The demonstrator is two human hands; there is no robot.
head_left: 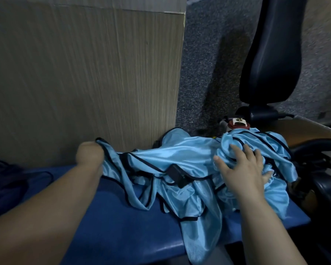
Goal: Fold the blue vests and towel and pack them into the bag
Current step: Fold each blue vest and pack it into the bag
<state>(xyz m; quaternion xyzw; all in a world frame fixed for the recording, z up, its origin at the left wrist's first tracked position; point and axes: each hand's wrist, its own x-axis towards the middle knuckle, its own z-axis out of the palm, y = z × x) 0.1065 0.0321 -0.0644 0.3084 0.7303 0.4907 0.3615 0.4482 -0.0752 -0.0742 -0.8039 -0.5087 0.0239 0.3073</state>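
Gripping the black-trimmed edge of one of the blue vests [180, 150], the left hand [90, 155] is curling shut round the cloth at the far left of the heap, though blur is hiding its fingers; the right hand [243, 169] is lying open with fingers spread, pressing down on the bunched pile at the right end of the blue tabletop [113, 226]; the vests are sprawling unfolded across that tabletop, with one corner hanging over its near edge. Pulling left is likely to go wrong because the trims and armholes are looping through one another, so several vests may be dragging along together; a small black object [177, 175] is resting on the fabric and could be slipping off; a red-capped bottle [238, 124] is standing just behind the heap and could be tipping if the cloth is tugging it. No towel is showing, perhaps buried; a dark bundle [4, 178] with cords at the left edge may be the bag, but it is too dim and cropped to tell.
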